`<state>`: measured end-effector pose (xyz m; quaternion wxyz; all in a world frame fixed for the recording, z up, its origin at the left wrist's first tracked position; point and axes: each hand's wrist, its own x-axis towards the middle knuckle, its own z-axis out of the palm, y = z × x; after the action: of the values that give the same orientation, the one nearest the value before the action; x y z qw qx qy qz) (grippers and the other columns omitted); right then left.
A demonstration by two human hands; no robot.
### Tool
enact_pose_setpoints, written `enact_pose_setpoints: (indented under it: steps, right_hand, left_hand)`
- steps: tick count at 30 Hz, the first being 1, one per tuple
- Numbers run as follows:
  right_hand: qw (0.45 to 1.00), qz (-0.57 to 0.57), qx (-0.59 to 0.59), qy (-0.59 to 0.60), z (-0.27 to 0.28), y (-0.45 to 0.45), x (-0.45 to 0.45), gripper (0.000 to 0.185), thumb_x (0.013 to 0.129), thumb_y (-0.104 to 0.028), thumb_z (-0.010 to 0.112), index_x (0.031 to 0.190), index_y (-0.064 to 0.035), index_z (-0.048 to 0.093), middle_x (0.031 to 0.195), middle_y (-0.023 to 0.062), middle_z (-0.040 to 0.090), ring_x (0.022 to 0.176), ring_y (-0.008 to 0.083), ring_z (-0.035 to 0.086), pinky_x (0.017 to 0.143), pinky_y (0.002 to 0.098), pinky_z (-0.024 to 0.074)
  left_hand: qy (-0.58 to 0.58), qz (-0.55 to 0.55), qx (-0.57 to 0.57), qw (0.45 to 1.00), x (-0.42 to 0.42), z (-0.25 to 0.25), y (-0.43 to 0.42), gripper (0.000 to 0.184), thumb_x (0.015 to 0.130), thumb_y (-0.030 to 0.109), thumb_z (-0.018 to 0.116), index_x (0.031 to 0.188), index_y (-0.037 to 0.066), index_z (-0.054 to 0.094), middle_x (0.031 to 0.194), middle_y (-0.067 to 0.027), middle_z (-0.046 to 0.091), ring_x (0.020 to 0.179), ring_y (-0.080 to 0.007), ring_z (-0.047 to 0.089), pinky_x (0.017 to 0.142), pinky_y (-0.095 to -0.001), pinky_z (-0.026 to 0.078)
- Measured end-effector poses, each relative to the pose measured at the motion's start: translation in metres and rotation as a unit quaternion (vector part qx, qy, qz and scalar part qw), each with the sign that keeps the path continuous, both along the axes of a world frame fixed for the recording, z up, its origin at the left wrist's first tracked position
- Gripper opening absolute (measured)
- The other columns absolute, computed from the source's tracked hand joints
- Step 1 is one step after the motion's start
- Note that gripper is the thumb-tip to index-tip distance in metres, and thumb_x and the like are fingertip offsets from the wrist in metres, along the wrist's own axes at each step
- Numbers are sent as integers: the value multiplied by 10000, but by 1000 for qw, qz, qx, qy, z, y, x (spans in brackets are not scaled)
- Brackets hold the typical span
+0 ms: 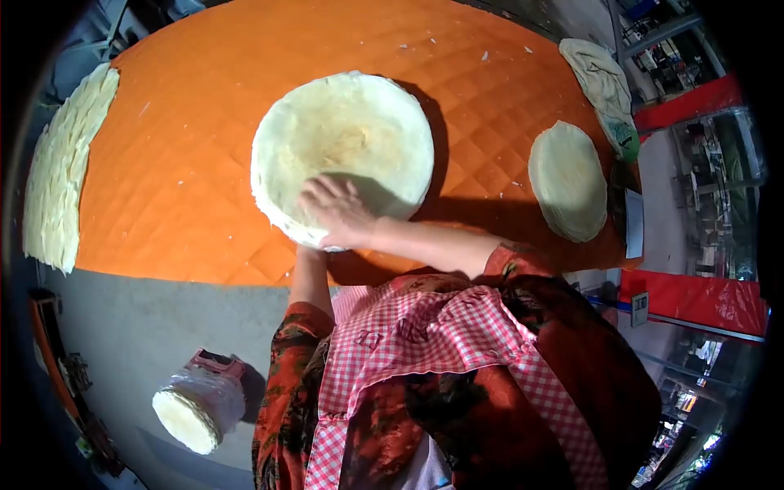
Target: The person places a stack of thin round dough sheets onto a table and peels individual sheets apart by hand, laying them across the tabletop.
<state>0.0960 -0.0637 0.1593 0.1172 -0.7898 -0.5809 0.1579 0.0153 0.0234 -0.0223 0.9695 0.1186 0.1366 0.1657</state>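
Observation:
A large, thick round of pale dough sheets (pixel 384 122) lies on the orange quilted cloth, with a faintly browned patch at its middle. My right hand (pixel 336 214) rests on its near part, palm down and fingers spread. My left forearm reaches up to the near edge of the round, and my left hand is hidden beneath or behind that edge. To the right, a flat oval-looking dough sheet (pixel 569 181) lies apart from both hands.
The orange cloth (pixel 188 163) covers the table. Overlapping pale sheets (pixel 69 167) lie along its left end. A crumpled cloth (pixel 600 86) sits at the far right corner. Below left, a plastic-wrapped stool with a pale round top (pixel 186 420) stands on the grey floor.

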Motion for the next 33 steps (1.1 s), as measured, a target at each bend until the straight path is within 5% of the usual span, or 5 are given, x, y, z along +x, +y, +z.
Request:
enact_pose_setpoints:
  steps: [9, 16, 20, 27, 33]
  right_hand:
    - [994, 4, 103, 44, 7, -13, 24, 290, 757, -154, 608, 1000, 2, 579, 1081, 166, 574, 927, 317, 612, 758, 418, 524]
    - [988, 75, 85, -101, 19, -25, 21, 471, 731, -128, 615, 1174, -12, 502, 933, 161, 608, 858, 297, 611, 647, 376, 530]
    - [978, -117, 67, 160, -9, -7, 51, 260, 861, -156, 432, 926, 27, 606, 990, 289, 606, 1008, 350, 584, 907, 489, 396]
    - [882, -276, 231, 305, 143, -53, 330, 62, 698, -88, 630, 718, -35, 655, 621, 50, 621, 534, 137, 570, 500, 306, 458]
    - [828, -425, 240, -275, 148, -172, 464, 447, 771, -109, 670, 1181, 9, 536, 1133, 180, 601, 974, 242, 621, 808, 373, 521]
  left_hand:
    - [-145, 5, -42, 989, 1, 2, 2, 628, 964, 531, 259, 1430, 110, 268, 1438, -128, 346, 1286, -306, 379, 1064, -444, 347]
    - [50, 5, -69, 996, -6, 6, -2, 613, 950, 515, 330, 1371, 70, 366, 1352, -149, 454, 1209, -298, 471, 998, -420, 426]
    - [73, -8, -53, 996, 8, 12, 4, 611, 951, 513, 332, 1370, 70, 369, 1347, -148, 458, 1205, -297, 474, 996, -419, 428]
    - [117, 4, -51, 992, 5, 27, 13, 607, 951, 510, 336, 1367, 70, 373, 1340, -147, 464, 1198, -295, 480, 992, -419, 432]
    - [121, 33, -68, 990, -5, 24, 15, 603, 951, 508, 339, 1365, 70, 377, 1334, -146, 470, 1192, -293, 485, 989, -418, 435]
